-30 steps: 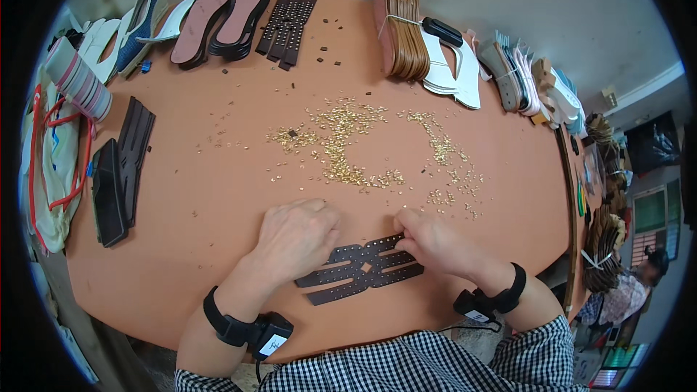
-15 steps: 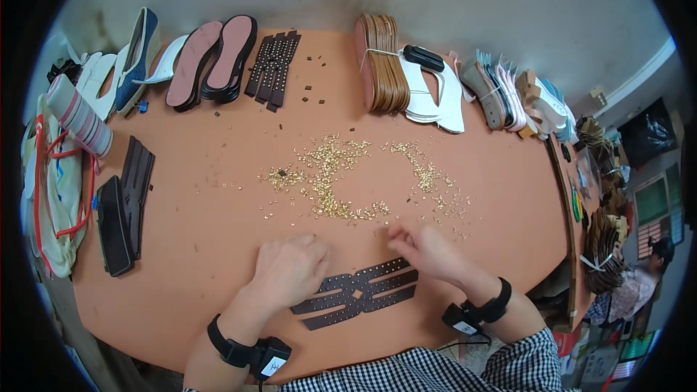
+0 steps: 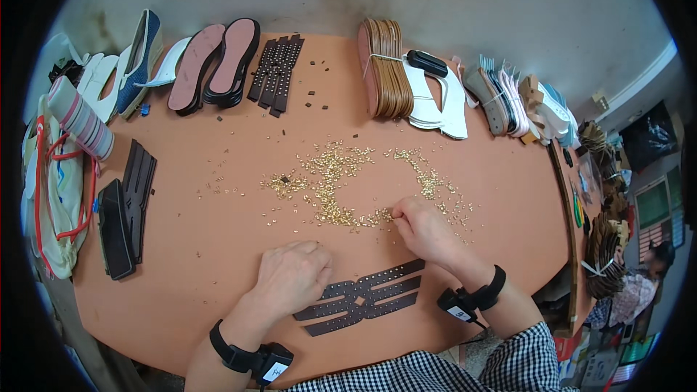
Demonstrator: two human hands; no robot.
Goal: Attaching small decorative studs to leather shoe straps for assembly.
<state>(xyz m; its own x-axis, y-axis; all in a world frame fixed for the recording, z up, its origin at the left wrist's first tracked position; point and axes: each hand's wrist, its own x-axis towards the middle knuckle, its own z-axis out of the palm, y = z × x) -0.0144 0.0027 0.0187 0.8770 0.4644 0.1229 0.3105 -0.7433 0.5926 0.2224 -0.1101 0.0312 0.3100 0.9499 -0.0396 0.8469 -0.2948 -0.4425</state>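
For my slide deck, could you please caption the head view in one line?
Left hand steadies a dark studded strap piece while the right hand picks from scattered gold studs on an orange table.

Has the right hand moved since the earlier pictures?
Yes. The right hand left the dark strap piece and went up-table to the gold studs.

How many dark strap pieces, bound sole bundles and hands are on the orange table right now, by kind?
Dark strap piece under the hands: 1
Dark strap stack at the far edge: 1
Brown sole bundle: 1
Hands, left hand and right hand: 2
Gold studs: too many and too small to count
Total counted: 5
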